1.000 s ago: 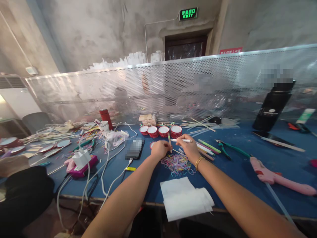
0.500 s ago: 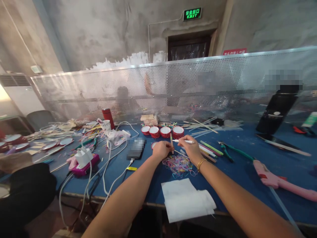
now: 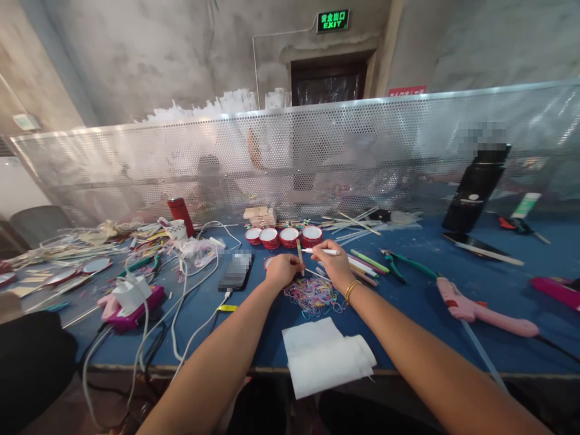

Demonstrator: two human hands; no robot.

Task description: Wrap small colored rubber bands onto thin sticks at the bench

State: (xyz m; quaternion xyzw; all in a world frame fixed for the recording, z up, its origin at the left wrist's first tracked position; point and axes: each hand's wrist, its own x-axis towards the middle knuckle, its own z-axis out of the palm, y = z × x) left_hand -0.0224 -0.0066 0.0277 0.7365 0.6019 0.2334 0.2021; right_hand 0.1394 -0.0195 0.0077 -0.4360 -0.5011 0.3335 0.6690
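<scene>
My left hand point(image 3: 283, 271) is closed on a flat wooden stick point(image 3: 299, 251), which stands upright with a greenish patch near its top. In my right hand point(image 3: 334, 261) is a white marker pen point(image 3: 309, 250), held level in a pinch, its tip at or close to the stick; contact is too small to tell. Below both hands lies a tangled heap of coloured rubber bands point(image 3: 312, 296). Behind them stands a row of several small red drums point(image 3: 289, 238) with white tops. Several coloured marker pens point(image 3: 369, 260) rest just right of my right hand.
Green-handled pliers point(image 3: 393, 267) and a pink glue gun point(image 3: 475, 308) lie to the right. White cloth point(image 3: 328, 359) sits at the front edge. To the left are a phone point(image 3: 235, 272), cables and a purple power strip point(image 3: 138, 308). A black bottle point(image 3: 475, 190) stands back right.
The camera view has turned slightly to the right, so everything sits further left. My hands keep hold of the stick and the marker pen, with little other movement.
</scene>
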